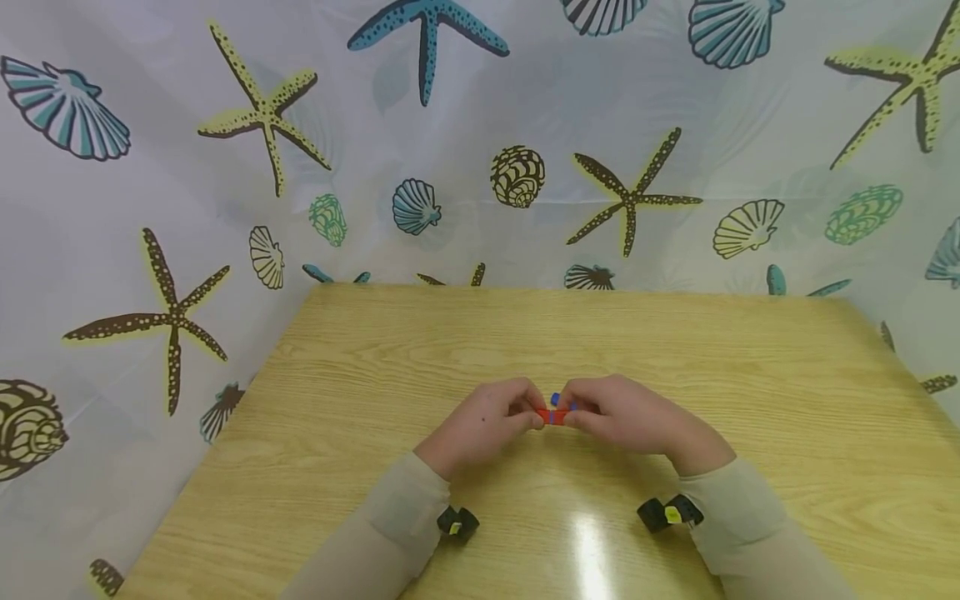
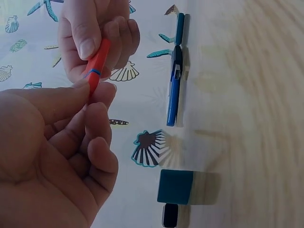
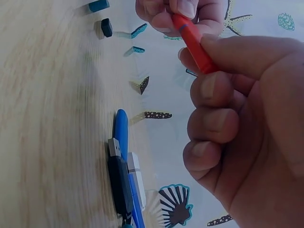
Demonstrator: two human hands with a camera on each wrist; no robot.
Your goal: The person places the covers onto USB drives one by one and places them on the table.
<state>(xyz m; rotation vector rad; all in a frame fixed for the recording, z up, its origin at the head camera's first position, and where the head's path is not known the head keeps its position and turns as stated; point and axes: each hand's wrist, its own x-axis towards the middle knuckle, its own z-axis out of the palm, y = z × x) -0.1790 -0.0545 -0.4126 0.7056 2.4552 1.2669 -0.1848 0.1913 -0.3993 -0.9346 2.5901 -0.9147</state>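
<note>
A small red stick with a narrow blue band, shaped like a capped USB stick, is held off the table between both hands. My left hand pinches one end between thumb and fingertips. The other end is gripped by my right hand, its thumb along the side and its fingers curled beneath. In the right wrist view the red stick slants between the two thumbs. Both of its ends are partly covered by fingers. Just behind the hands, a small blue piece shows on the table.
On the wooden table lie a black USB stick with its metal plug bare, a blue stick and a white stick. Apart from them are a teal block and a small black piece. A shell-patterned curtain surrounds the table.
</note>
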